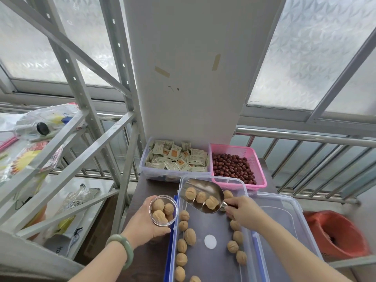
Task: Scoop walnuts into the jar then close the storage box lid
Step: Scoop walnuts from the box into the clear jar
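Observation:
A clear plastic jar (163, 210) holding several walnuts sits in my left hand (142, 220), just left of the storage box. My right hand (243, 210) grips the handle of a metal scoop (203, 197) with three walnuts in it, raised over the far end of the clear storage box (247, 231). Several loose walnuts (190, 237) lie along both sides of the box floor. The box's clear lid (284, 216) with blue clips lies flat to the right of the box.
Behind the storage box stand a clear tub of wrapped snacks (175, 159) and a pink basket of red dates (238, 165). A metal shelf rack (67, 155) with bags is at left. An orange bin (335, 235) sits at right, a railing behind.

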